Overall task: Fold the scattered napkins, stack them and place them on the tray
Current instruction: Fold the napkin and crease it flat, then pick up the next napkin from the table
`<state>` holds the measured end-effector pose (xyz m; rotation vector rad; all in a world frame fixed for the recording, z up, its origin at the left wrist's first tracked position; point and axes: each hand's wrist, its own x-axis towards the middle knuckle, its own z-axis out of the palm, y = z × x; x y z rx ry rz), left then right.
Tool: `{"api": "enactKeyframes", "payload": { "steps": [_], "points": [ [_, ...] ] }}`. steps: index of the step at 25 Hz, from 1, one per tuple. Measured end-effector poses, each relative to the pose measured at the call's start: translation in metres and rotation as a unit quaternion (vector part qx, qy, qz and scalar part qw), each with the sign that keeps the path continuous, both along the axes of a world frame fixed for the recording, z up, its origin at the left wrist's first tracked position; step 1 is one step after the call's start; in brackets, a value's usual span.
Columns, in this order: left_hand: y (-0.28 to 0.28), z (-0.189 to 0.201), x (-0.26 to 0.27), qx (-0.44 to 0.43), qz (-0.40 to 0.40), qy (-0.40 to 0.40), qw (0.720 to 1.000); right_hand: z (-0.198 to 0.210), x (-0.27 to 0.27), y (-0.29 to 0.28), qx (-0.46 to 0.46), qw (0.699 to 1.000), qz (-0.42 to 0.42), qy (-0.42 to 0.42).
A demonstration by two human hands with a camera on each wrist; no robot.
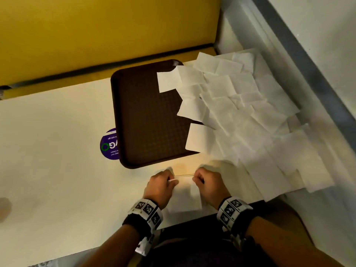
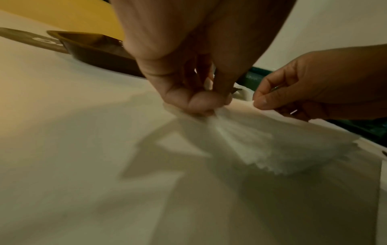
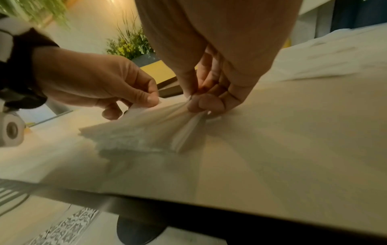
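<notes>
A white napkin [image 1: 183, 195] hangs between my two hands near the table's front edge. My left hand [image 1: 161, 183] pinches its far left corner, and my right hand [image 1: 207, 181] pinches its far right corner. In the left wrist view the left hand [image 2: 199, 102] holds the napkin [image 2: 247, 137] lifted off the table. The right hand [image 3: 201, 104] bunches the napkin [image 3: 146, 131] at its corner. A dark brown tray [image 1: 146, 116] lies beyond my hands. Several unfolded napkins [image 1: 250, 120] spread over the table's right side, a few overlapping the tray's right edge.
The cream table [image 1: 57, 151] carries a round purple sticker [image 1: 109, 145] partly under the tray's left edge. A yellow bench [image 1: 96, 26] stands behind the table, and a grey wall [image 1: 308, 54] runs along the right. A green plant [image 3: 130, 44] stands in the background.
</notes>
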<state>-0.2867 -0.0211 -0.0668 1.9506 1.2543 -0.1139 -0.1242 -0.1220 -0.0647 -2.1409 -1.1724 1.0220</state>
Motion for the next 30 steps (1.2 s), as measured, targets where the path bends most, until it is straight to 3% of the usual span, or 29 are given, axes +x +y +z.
{"api": "enactKeyframes", "payload": {
  "steps": [5, 8, 10, 14, 16, 19, 22, 25, 27, 30],
  "points": [
    [-0.001, 0.003, 0.002, 0.004, -0.014, 0.03, 0.999, -0.003, -0.006, 0.002, -0.008, 0.998, 0.022, -0.051],
    [0.004, 0.015, 0.016, 0.085, -0.015, -0.029, 0.996, 0.006, -0.002, -0.001, -0.012, 1.0, 0.005, -0.023],
    [0.02, 0.02, 0.042, 0.121, -0.007, -0.015, 0.993, 0.015, 0.014, -0.011, -0.001, 0.999, -0.043, 0.005],
    [0.056, 0.023, 0.12, 0.015, 0.031, 0.12, 0.992, 0.032, 0.058, -0.042, 0.0, 0.995, -0.09, -0.045],
    [0.066, 0.015, 0.144, -0.048, 0.077, 0.115, 0.989, 0.038, 0.073, -0.054, -0.024, 0.994, -0.098, -0.039],
    [0.08, 0.006, 0.16, -0.123, 0.135, 0.048, 0.982, 0.046, 0.088, -0.064, -0.057, 0.989, -0.136, -0.002],
    [0.088, 0.021, 0.17, -0.113, 0.069, -0.017, 0.991, 0.053, 0.101, -0.053, -0.02, 0.986, -0.16, 0.03],
    [0.089, 0.062, 0.175, 0.008, -0.085, -0.034, 0.996, 0.07, 0.124, -0.016, 0.082, 0.987, -0.135, 0.029],
    [0.085, 0.108, 0.178, 0.062, -0.222, -0.093, 0.969, 0.087, 0.142, 0.017, 0.092, 0.994, -0.053, 0.021],
    [0.09, 0.172, 0.179, 0.025, -0.346, -0.131, 0.929, 0.124, 0.154, 0.052, 0.105, 0.991, 0.047, 0.062]
  ]
}}
